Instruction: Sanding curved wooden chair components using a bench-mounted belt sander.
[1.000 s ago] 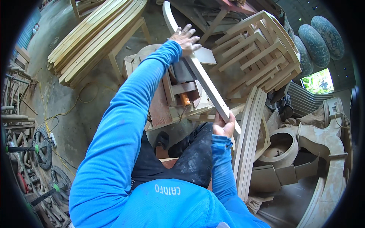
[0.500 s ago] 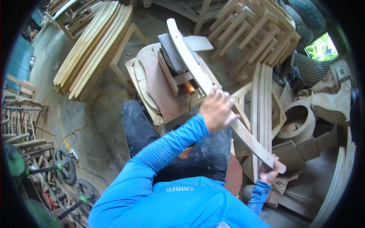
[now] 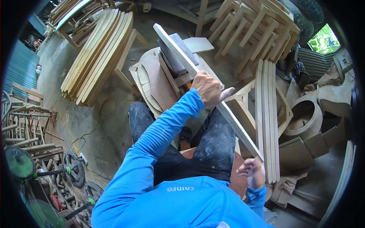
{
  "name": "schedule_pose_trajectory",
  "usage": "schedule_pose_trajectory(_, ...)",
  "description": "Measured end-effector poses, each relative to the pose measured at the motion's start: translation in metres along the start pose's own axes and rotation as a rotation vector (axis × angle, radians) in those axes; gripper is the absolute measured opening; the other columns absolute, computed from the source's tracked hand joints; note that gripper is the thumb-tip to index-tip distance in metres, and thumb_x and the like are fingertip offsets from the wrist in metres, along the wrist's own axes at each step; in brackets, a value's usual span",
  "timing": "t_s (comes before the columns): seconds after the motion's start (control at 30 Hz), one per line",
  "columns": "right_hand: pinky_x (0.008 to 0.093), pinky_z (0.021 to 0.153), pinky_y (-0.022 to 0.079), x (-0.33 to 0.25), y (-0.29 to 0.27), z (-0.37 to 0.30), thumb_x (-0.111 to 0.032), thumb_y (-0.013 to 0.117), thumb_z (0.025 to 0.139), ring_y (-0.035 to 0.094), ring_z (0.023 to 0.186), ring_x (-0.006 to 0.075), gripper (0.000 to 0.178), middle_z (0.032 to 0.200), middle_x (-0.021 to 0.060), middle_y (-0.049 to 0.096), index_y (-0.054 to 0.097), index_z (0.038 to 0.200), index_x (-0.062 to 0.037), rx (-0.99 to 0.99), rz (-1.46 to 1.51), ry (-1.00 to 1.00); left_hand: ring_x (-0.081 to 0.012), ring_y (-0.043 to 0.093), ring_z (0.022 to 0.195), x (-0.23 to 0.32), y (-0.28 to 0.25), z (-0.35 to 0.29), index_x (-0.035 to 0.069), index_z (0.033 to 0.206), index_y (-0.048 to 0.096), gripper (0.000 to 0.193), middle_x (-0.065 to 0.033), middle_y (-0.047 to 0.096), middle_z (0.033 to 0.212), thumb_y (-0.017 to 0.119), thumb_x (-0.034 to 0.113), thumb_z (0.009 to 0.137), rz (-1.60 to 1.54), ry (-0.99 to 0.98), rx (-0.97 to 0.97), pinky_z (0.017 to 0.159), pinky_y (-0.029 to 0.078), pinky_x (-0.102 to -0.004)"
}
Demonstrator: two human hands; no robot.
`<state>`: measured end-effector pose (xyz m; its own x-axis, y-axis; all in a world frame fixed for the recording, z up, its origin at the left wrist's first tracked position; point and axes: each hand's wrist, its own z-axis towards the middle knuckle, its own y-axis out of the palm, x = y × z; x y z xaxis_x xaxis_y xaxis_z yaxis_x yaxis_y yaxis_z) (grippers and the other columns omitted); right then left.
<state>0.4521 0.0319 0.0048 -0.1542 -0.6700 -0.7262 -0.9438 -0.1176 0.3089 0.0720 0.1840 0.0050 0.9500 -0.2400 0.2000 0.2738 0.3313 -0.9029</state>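
A long, pale, slightly curved wooden slat (image 3: 175, 48) runs from the upper middle down to the right, across my lap. My left hand (image 3: 207, 88) rests on its middle with the fingers over the top face and the thumb stretched toward the right. My right hand (image 3: 251, 171) grips the slat's near end beside my right knee. The far end of the slat lies over a dark block and wooden pieces on a low round wooden stand (image 3: 150, 78) in front of my knees.
Bundled curved slats (image 3: 97, 55) lean on a frame at upper left. Stacked chair frames (image 3: 258, 30) fill the upper right, and flat slats (image 3: 267, 114) stand beside my right leg. Curved wooden shells (image 3: 304, 117) lie at right. Fans (image 3: 19, 163), a yellow cord (image 3: 95, 125) and scrap cover the floor at left.
My left hand has come back along the slat from its far end to its middle. My right hand and the slat's near end have dropped lower beside my knee.
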Motion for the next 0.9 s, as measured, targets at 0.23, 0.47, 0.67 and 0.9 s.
schedule_pose_trajectory(0.23, 0.0473, 0.101, 0.052, -0.021, 0.017, 0.006, -0.016, 0.083, 0.084, 0.063, 0.118, 0.0469, 0.07, 0.133, 0.0271, 0.062, 0.051, 0.144, 0.0001, 0.293, -1.413, -0.921, -0.0329, 0.072, 0.064, 0.048, -0.034, 0.017, 0.005, 0.069, 0.078, 0.082, -0.0178, 0.07, 0.064, 0.039, 0.069, 0.101, -0.041, -0.043, -0.168, 0.068, 0.051, -0.0444)
schedule_pose_trajectory(0.47, 0.0451, 0.071, 0.059, 0.007, 0.021, -0.002, -0.012, 0.073, 0.094, 0.075, 0.088, 0.041, 0.056, 0.1, 0.0253, 0.073, 0.046, 0.142, -0.0032, 0.034, -1.112, -0.39, -0.032, 0.068, 0.06, 0.051, -0.029, 0.018, 0.01, 0.067, 0.075, 0.066, -0.0125, 0.067, 0.06, 0.053, 0.063, 0.098, -0.277, 0.09, -0.031, 0.076, 0.053, -0.0406)
schedule_pose_trajectory(0.67, 0.0373, 0.055, 0.055, -0.039, 0.086, 0.094, -0.018, 0.071, 0.096, 0.071, 0.06, 0.0234, 0.031, 0.073, 0.0137, 0.069, 0.053, 0.116, -0.003, -0.125, -1.223, -0.811, -0.0301, 0.065, 0.098, 0.033, -0.024, -0.04, 0.005, 0.092, 0.071, 0.007, -0.0107, 0.07, 0.101, 0.071, 0.01, 0.089, -0.775, -0.167, 0.75, 0.093, 0.05, -0.0415)
schedule_pose_trajectory(0.9, 0.0373, 0.046, 0.052, -0.073, 0.204, 0.228, -0.03, 0.067, 0.097, 0.064, 0.051, 0.022, 0.034, 0.073, 0.0098, 0.062, 0.055, 0.116, -0.0028, -0.393, -0.871, -0.421, -0.0319, 0.066, 0.095, 0.043, 0.012, -0.134, 0.002, 0.094, 0.07, 0.006, -0.0143, 0.068, 0.1, 0.07, 0.006, 0.089, -0.865, -0.417, 0.68, 0.086, 0.053, -0.0405)
